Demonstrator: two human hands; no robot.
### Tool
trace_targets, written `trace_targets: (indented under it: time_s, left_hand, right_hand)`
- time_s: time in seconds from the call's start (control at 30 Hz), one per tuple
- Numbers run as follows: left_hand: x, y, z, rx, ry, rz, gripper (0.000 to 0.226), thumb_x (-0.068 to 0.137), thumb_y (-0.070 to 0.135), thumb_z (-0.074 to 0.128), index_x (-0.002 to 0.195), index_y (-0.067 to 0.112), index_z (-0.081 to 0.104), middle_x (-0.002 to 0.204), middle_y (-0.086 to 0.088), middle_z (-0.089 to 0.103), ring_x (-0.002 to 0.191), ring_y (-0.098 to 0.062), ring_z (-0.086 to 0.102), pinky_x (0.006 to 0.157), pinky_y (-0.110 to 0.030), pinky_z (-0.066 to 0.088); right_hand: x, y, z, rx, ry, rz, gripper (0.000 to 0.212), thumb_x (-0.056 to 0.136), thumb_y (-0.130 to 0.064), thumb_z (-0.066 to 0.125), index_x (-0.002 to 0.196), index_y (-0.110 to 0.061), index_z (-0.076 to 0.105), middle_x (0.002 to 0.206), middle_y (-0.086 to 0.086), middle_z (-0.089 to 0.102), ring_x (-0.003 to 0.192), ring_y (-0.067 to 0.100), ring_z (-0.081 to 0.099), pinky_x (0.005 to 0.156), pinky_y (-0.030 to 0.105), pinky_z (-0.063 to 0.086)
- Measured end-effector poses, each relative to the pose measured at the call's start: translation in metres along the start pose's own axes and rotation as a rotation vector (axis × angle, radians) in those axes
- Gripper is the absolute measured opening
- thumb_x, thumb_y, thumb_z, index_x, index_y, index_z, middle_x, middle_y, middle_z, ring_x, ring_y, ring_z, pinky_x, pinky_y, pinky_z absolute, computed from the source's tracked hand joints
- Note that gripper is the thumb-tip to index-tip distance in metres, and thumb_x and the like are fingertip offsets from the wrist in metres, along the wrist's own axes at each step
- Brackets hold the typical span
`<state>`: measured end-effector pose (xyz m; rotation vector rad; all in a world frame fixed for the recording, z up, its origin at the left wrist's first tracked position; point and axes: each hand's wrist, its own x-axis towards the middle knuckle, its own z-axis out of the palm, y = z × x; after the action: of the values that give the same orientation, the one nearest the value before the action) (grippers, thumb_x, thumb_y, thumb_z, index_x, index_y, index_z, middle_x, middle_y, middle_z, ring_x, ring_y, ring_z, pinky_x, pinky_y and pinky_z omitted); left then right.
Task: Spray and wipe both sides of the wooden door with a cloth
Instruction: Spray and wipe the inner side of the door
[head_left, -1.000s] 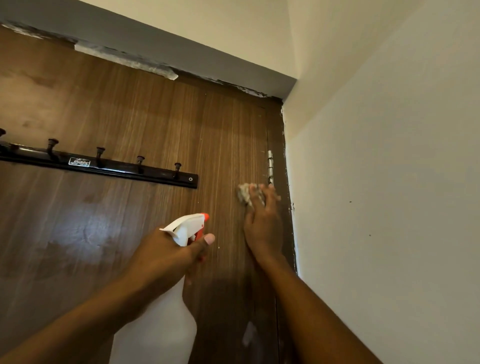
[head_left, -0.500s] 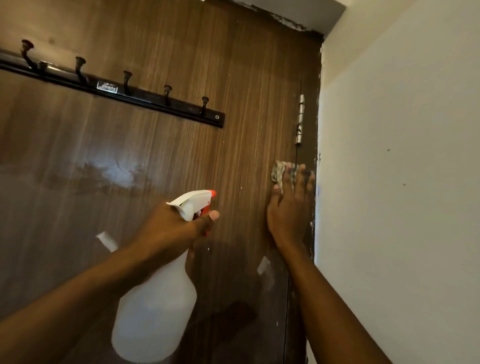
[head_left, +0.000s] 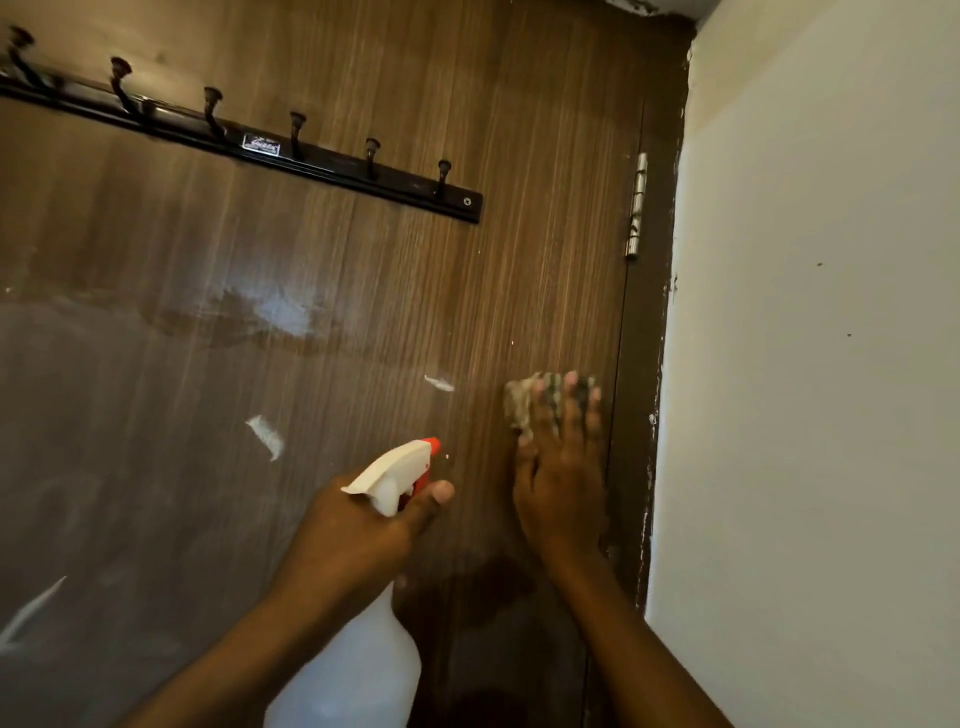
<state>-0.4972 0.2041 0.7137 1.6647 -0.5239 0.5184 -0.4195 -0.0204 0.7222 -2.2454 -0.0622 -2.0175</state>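
While the wooden door (head_left: 363, 312) fills the view beside a pale wall (head_left: 831, 364), a black hook rail (head_left: 332, 161) crosses its upper part. The left hand (head_left: 353, 535) curls round the neck of a white spray bottle (head_left: 358, 665), nozzle aimed at the wood. Just right, the right hand (head_left: 563, 493) lies flat, fingers straight and pointing up, pressing a crumpled cloth (head_left: 522, 402) against the door below the hinge (head_left: 636, 208).
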Motion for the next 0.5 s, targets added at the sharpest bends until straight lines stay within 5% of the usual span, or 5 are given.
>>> trace_targets:
  time_s: [0.1,0.2,0.3,0.5]
  left_hand:
    - [-0.008,-0.006,-0.013,-0.049,0.068,-0.062,0.076,0.064,0.051,0.059,0.13,0.016,0.049,0.117,-0.008,0.062,0.096,-0.023,0.062,0.08,-0.03,0.051]
    - [-0.013,-0.015,-0.031,-0.08,0.105,-0.096,0.081,0.056,0.052,0.061,0.127,0.015,0.053,0.115,-0.014,0.065,0.099,-0.035,0.063,0.085,-0.045,0.051]
    - [-0.013,-0.017,-0.047,-0.067,0.125,-0.052,0.076,0.059,0.052,0.063,0.126,0.017,0.055,0.111,-0.012,0.067,0.091,-0.034,0.064,0.08,-0.042,0.053]
    - [-0.014,-0.019,-0.067,-0.081,0.151,0.026,0.073,0.061,0.05,0.062,0.127,0.02,0.054,0.107,-0.009,0.069,0.064,-0.017,0.059,0.054,-0.019,0.046]
  right_hand:
    - [-0.047,0.023,-0.006,-0.025,-0.055,-0.222,0.057,0.098,-0.031,0.044,0.154,-0.029,0.031,0.164,0.002,0.023,0.153,0.029,0.013,0.117,0.052,0.031]
    - [-0.034,0.039,-0.01,-0.045,0.026,0.032,0.057,0.099,-0.034,0.037,0.154,-0.023,0.03,0.163,0.005,0.022,0.152,0.031,0.015,0.115,0.058,0.031]
    - [0.027,-0.002,-0.002,-0.002,0.045,0.249,0.058,0.101,-0.041,0.033,0.155,-0.023,0.026,0.166,0.006,0.013,0.153,0.035,0.005,0.12,0.057,0.021]
    - [-0.005,-0.071,0.026,-0.055,-0.034,-0.243,0.059,0.1,-0.035,0.041,0.156,-0.027,0.025,0.165,0.006,0.019,0.154,0.03,0.007,0.123,0.047,0.015]
